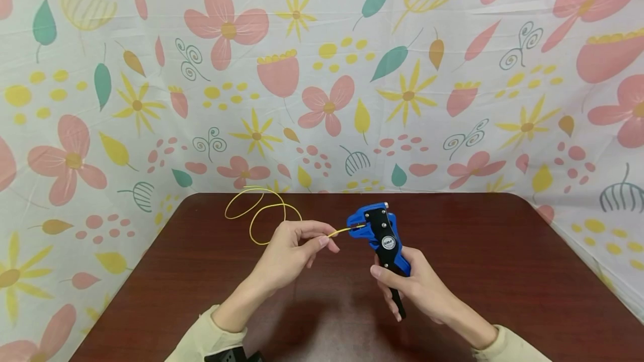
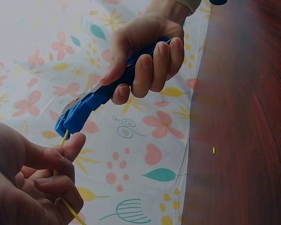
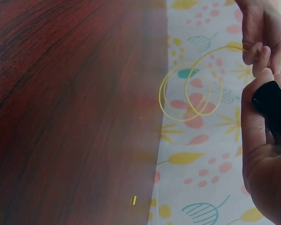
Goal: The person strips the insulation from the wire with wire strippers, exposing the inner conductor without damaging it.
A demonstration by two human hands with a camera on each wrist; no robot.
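My left hand [image 1: 287,253] pinches a thin yellow wire [image 1: 340,232] between thumb and fingers, a short way from its end. That end lies between the blue jaws of a blue-and-black wire stripper [image 1: 386,239]. Around the tool's handles curl the fingers of my right hand [image 1: 427,286], and the stripper's head leans up and to the left. In the left wrist view, the wire runs from the blue head [image 2: 79,117] down through the left fingers. From the right wrist, only the black handle end [image 3: 269,101] shows; the jaws are out of sight.
Behind the left hand, the rest of the wire hangs in loose loops [image 3: 161,101]. A tiny yellow piece [image 2: 214,150] lies on the dark reddish-brown table [image 1: 478,272]. A flower-patterned cloth [image 1: 322,71] stands behind and beside the table.
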